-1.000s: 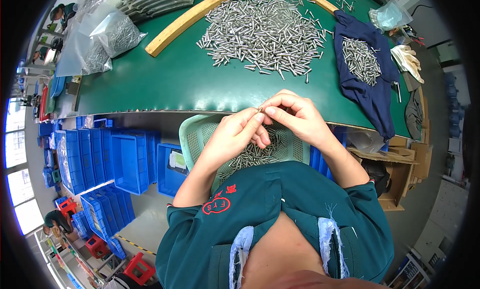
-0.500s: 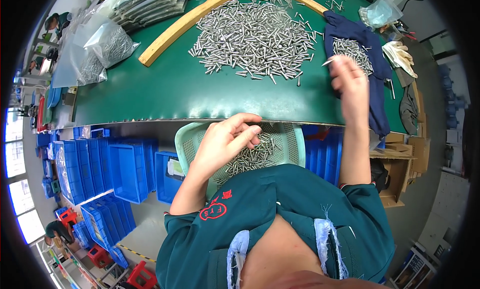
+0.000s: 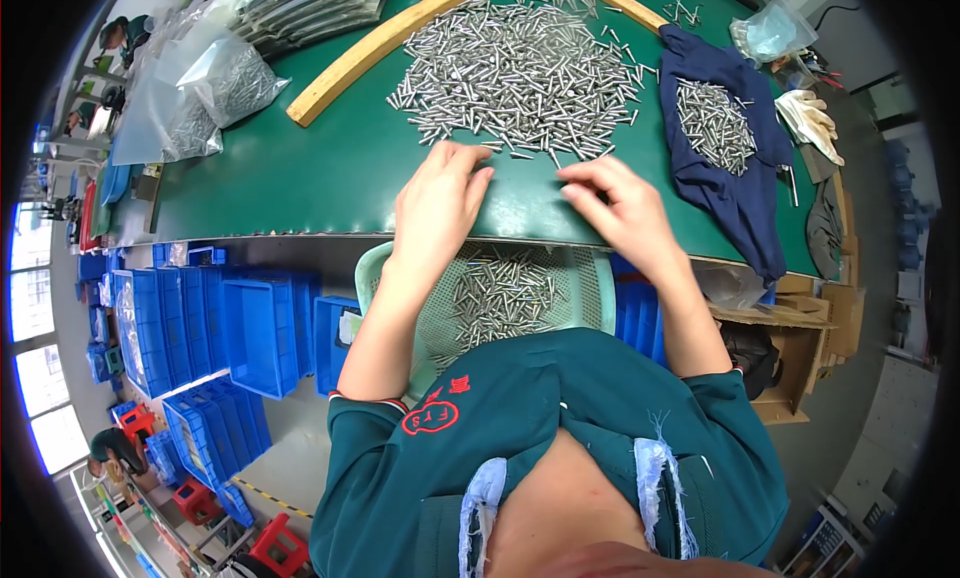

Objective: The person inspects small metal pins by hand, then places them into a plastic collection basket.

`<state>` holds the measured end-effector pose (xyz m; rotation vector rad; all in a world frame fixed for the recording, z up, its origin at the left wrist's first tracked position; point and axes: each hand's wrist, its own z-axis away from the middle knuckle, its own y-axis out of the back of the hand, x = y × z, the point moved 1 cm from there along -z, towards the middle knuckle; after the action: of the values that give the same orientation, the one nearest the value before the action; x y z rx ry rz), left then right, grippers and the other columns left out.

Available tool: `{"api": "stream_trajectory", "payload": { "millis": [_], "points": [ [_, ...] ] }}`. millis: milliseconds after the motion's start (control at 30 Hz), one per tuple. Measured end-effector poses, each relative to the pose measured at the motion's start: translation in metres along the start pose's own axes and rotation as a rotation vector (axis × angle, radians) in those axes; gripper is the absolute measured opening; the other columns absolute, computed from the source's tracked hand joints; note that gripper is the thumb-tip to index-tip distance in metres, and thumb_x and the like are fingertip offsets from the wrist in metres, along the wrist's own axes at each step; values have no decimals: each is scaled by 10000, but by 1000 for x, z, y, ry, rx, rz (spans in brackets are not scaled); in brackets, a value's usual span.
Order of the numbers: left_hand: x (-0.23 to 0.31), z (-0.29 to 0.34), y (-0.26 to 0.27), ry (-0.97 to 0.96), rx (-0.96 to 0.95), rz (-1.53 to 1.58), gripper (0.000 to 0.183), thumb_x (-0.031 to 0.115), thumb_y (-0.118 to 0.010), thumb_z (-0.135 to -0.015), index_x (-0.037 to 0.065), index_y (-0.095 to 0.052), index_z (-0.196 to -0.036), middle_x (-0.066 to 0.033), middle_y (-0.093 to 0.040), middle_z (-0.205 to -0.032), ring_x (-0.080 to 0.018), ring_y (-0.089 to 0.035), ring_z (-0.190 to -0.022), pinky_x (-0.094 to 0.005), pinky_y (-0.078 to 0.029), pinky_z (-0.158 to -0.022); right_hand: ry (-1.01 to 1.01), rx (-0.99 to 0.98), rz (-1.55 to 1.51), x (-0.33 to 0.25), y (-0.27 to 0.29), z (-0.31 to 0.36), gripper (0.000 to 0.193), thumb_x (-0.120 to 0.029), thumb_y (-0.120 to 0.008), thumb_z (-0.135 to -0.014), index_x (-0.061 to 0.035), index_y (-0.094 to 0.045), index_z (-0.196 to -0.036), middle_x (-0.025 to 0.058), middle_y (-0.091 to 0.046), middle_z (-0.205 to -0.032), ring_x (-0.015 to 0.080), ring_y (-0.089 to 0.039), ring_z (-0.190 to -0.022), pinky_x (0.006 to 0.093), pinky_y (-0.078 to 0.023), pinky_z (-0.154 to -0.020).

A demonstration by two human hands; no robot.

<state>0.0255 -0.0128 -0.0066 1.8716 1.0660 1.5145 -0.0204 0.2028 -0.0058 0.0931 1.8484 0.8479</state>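
Observation:
A broad pile of small silver metal pins with pointed ends lies on the green tabletop. At its near edge my left hand hovers palm down, fingers bent and thumb apart, fingertips close to the outermost pins. My right hand is to the right of it, fingers curled with a gap between thumb and forefinger. Its forefinger tip is beside a single pin lying on the table. A smaller heap of pins rests on a dark blue cloth at the right.
Below the table edge, a pale green perforated basket holds more pins. Wooden strips border the pile. Clear bags of pins sit at the left, white gloves at the right. Blue bins stand below left.
My right hand has moved left from the heap on the cloth to the big pile's near edge. My left hand has risen from over the basket to the same edge.

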Motion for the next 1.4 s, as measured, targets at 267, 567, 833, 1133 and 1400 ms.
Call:
{"api": "stream_trajectory", "payload": {
  "millis": [267,567,833,1133,1400],
  "points": [
    [7,-15,-18,-35,6,-126,139,167,-647,-822,91,-610,-934,-97,-562,-879,-296,-589,-836,-418,-491,-721,68,6,385,-9,-31,-20,249,-273,-637,-853,-170,-633,-1079,43,-556,-833,220,-617,-826,362,-511,-669],
    [-3,-12,-3,-207,-42,-9,134,95,-614,-841,81,-624,-974,-82,-570,-876,-263,-604,-809,-371,-491,-719,130,-1,318,-11,-31,-18,161,-229,-682,-804,-123,-615,-905,31,-559,-862,215,-609,-856,361,-511,-691],
    [-8,-30,-20,-74,64,-225,132,139,-621,-845,78,-599,-959,-98,-562,-871,-287,-612,-805,-398,-504,-677,256,77,285,-16,-40,-19,147,-164,-684,-788,-100,-623,-905,25,-576,-926,210,-591,-878,346,-509,-727],
    [12,7,-7,1,-28,-232,125,153,-640,-832,63,-569,-883,-90,-556,-878,-286,-614,-789,-402,-505,-649,267,51,252,-14,-38,-14,152,-127,-692,-773,-73,-609,-888,36,-574,-949,220,-588,-881,342,-503,-726],
    [5,13,-1,-175,-43,-147,111,77,-626,-821,103,-605,-927,-66,-559,-895,-257,-606,-813,-377,-503,-691,219,26,286,-19,-33,-7,177,-154,-690,-782,-75,-610,-918,37,-576,-962,223,-587,-892,350,-501,-733]
  ]
}}
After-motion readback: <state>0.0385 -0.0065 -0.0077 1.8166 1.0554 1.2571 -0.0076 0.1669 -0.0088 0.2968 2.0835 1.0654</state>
